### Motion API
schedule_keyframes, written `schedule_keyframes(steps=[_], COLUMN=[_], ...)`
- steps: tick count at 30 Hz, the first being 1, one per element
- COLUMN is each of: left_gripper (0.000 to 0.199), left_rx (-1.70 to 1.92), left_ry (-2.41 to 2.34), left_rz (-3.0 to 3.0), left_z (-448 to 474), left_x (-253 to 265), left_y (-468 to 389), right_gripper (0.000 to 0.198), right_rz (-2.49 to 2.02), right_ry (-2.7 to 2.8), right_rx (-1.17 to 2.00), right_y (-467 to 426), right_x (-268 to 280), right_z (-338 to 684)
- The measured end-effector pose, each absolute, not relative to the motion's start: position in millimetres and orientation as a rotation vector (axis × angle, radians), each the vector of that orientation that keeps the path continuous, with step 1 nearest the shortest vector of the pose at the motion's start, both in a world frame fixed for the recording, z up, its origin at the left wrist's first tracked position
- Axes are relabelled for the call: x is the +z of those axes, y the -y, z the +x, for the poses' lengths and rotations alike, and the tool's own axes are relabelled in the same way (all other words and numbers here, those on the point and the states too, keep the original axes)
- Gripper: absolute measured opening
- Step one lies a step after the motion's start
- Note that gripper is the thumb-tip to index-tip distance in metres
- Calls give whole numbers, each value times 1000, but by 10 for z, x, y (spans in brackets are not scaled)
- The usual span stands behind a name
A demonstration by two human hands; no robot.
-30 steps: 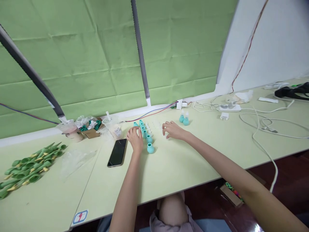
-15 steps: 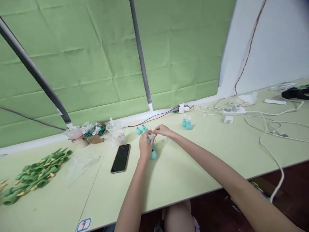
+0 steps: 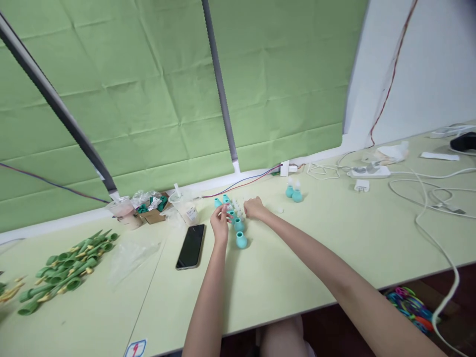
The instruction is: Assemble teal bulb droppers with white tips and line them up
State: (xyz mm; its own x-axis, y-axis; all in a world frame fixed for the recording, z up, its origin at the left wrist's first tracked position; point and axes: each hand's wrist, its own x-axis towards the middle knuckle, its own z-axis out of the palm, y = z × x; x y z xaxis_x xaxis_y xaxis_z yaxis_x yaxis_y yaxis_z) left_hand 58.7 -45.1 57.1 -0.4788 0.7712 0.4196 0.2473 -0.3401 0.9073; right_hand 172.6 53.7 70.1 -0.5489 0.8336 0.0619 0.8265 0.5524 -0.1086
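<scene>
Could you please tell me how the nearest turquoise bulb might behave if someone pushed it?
The nearest turquoise bulb would probably tip or roll, given its rounded sides and narrower neck. It is likely light, since its open top suggests hollowness.

Turquoise bottles; white pieces; black phone; pale-green tabletop; green backdrop; red, blue wires.

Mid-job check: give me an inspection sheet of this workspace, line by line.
Surface: pale table, a seam left of the phone.
Job's things: teal bulb-shaped pieces near the left hand, white pieces alongside; two white-topped teal pieces stand apart.
Clutter: two drink cups, cardboard box, green parts.
Hands: left hand at the teal pieces, right hand beside the white pieces; grips unclear.
Cables: white cables and power strip right; red and blue wires at back.
Surroundings: green sheet behind.
</scene>
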Motion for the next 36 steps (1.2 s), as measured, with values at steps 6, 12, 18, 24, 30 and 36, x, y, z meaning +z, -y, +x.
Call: schedule_keyframes(steps=[6, 12, 18, 24, 30, 36], left_gripper=[42, 25, 21, 25, 20, 24], left_rx=[1894, 1833, 1755, 1744, 1739, 1750], left_ry=[-1329, -1461, -1491, -1528, -1513, -1476], left_rz=[1191, 1509, 1831, 1962, 1976, 1978], left_z=[547, 605, 825, 969, 1034, 1079], left_x=[510, 497, 558, 657, 653, 668], left_y=[372, 421, 524, 629, 657, 691], right_gripper=[18, 19, 19, 25, 25, 19], right_rz=[-1476, -1272, -813, -813, -742, -660], right_ry=[2633, 2496, 2307, 2172, 2083, 2020], right_rx=[105, 117, 47, 147, 246, 231], right_y=[-559, -507, -88, 84, 80, 61], right_x=[667, 960, 982, 857, 866, 858], right_z=[1690, 1968, 2396, 2465, 2486, 2505])
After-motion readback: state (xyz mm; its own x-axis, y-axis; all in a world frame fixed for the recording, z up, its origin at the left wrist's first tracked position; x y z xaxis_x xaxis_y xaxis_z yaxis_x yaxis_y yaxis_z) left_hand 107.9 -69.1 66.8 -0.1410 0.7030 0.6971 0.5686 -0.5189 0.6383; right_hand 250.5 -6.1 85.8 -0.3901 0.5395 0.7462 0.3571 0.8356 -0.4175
